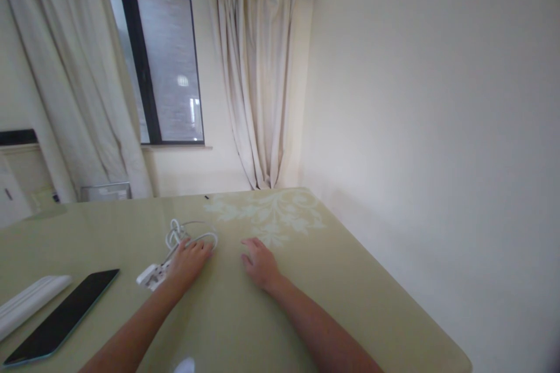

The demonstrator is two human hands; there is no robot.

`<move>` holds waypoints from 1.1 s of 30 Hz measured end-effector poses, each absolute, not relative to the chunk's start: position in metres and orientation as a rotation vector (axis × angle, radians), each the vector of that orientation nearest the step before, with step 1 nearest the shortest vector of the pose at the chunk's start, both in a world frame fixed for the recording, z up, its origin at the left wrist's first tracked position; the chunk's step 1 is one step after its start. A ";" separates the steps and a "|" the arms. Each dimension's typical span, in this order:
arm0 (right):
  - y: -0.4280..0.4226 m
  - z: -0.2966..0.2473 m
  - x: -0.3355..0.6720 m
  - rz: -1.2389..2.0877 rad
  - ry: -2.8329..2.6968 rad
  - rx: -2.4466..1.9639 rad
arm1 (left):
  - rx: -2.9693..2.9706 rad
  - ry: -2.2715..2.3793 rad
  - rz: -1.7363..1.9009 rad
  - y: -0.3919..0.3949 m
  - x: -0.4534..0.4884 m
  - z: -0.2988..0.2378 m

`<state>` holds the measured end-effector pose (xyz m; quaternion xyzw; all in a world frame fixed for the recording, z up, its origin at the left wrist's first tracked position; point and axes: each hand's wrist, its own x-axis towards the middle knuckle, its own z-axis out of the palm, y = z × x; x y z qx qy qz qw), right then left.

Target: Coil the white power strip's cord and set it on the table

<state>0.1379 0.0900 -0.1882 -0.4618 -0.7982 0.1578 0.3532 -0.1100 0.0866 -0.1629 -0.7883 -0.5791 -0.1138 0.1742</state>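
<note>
My left hand [189,259] lies on a coiled white cable [186,233], fingers stretched over the loop. A white plug block [151,275] sits at the cable's near end, just left of my wrist. My right hand [259,262] rests flat on the glossy green table [350,285] a little to the right, fingers apart and holding nothing. Both forearms reach in from the bottom edge.
A dark tablet [61,317] lies at the near left, with a white ridged object [28,303] beside it. The table's right edge runs close to a plain wall. Curtains [258,81] and a dark window [161,64] stand behind the far edge.
</note>
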 end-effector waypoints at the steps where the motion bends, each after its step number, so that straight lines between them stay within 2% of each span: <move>1: 0.095 -0.187 0.137 0.356 -2.095 -1.223 | -2.194 -1.688 -0.303 0.091 -0.115 -0.165; 5: 0.113 -0.182 0.136 0.188 -2.163 -1.310 | -2.063 -1.832 -0.260 0.105 -0.127 -0.172; 11: 0.116 -0.181 0.143 0.157 -2.066 -1.322 | -1.984 -1.943 -0.316 0.109 -0.110 -0.170; 21: 0.117 -0.185 0.166 0.137 -1.936 -1.504 | -2.471 -1.751 -0.544 0.113 0.005 -0.202; 33: 0.114 -0.194 0.172 0.171 -2.207 -1.540 | -2.512 -1.851 -0.517 0.104 0.002 -0.198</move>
